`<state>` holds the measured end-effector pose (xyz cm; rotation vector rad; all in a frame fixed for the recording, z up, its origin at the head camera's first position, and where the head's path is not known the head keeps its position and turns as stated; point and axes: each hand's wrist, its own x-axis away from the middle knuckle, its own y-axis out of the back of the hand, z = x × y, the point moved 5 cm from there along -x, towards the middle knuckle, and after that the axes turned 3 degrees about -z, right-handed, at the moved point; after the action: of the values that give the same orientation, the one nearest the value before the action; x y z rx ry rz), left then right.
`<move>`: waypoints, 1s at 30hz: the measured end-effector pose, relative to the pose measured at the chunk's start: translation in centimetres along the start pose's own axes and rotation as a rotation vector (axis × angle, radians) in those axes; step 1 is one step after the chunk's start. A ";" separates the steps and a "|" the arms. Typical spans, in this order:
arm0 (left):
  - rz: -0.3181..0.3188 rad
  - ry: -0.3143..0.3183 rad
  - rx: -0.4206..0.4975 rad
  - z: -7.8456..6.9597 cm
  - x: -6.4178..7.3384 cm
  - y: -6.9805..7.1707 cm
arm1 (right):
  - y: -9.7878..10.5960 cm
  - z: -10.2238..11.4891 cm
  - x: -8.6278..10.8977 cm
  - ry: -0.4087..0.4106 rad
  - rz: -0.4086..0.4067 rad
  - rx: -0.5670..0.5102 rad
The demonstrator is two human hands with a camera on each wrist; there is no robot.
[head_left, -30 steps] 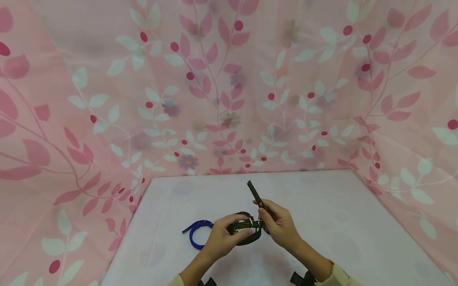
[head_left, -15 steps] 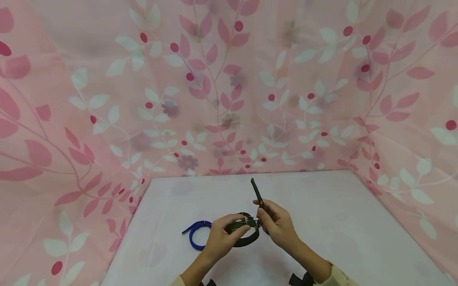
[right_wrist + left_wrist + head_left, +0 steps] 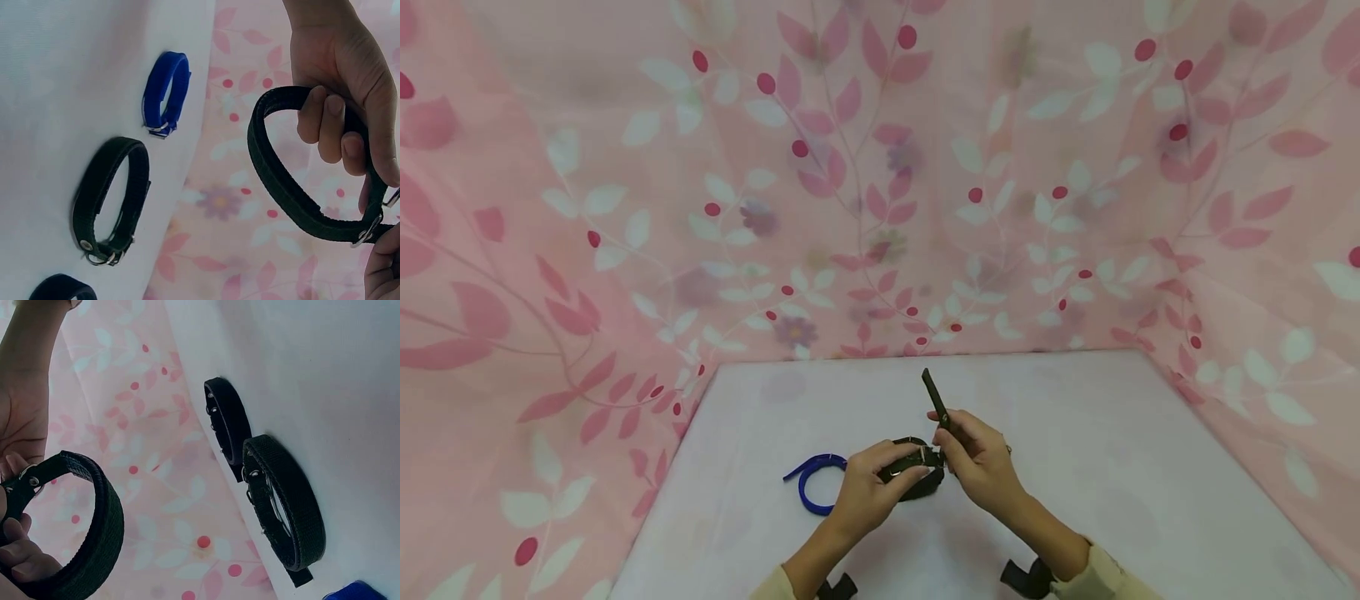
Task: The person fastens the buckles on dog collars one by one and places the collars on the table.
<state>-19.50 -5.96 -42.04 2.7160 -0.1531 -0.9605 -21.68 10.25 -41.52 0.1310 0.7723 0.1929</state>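
Note:
A dark green buckle collar [image 3: 934, 396] is held up over the table between both hands. My left hand [image 3: 867, 490] grips its loop near the metal buckle [image 3: 928, 456], thumb and fingers on either side. Pinched by my right hand [image 3: 983, 467], the strap's free end sticks upward past the fingers. The right wrist view shows the wide padded loop [image 3: 275, 178] hanging from the left fingers, with a metal ring [image 3: 369, 232] beside the right fingers. Part of the buckle is hidden by the hands.
A blue collar [image 3: 812, 493] lies on the white table [image 3: 1075, 500] left of the hands. In the left wrist view, a dark green collar [image 3: 294, 506] and a blackish one [image 3: 231, 422] stand on edge there. Pink patterned cloth [image 3: 880, 208] walls the table's back and sides.
Both hands keep their hold on the collar. The buckle part has turned slightly between them, and the loop hangs less low. The head view has shifted a little.

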 end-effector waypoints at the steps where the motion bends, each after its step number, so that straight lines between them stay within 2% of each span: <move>1: -0.004 -0.007 -0.004 0.0 -0.1 0.0 | 0.0 0.1 -0.2 0.012 0.000 0.001; 3: -0.007 -0.002 -0.010 0.3 -0.2 0.0 | 0.0 0.2 -0.4 0.028 -0.007 0.005; 6: -0.011 0.053 -0.004 1.6 0.0 0.0 | 0.4 0.2 -0.5 0.030 -0.040 0.028; 8: -0.005 0.112 0.019 2.6 0.2 0.1 | 0.5 0.2 -0.5 0.012 -0.049 0.018; 12: 0.006 0.195 0.096 4.0 0.4 0.7 | 0.5 0.1 -0.5 -0.063 -0.004 -0.070; 16: 0.013 0.200 0.152 4.1 -0.1 1.5 | 0.5 -0.2 -0.8 -0.127 0.022 -0.127; 19: 0.033 0.196 0.166 4.0 -0.2 1.6 | 0.7 -0.2 -0.7 -0.121 -0.001 -0.084; 23: 0.052 0.221 0.187 4.0 0.3 1.3 | 0.9 0.0 0.1 -0.110 -0.039 -0.021; 30: -0.005 0.240 0.230 3.9 0.3 1.8 | 1.3 -0.2 0.3 -0.135 -0.103 -0.042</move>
<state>-21.73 -8.55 -44.63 3.0154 -0.2234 -0.6452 -21.77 11.63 -41.63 0.0638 0.6389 0.1008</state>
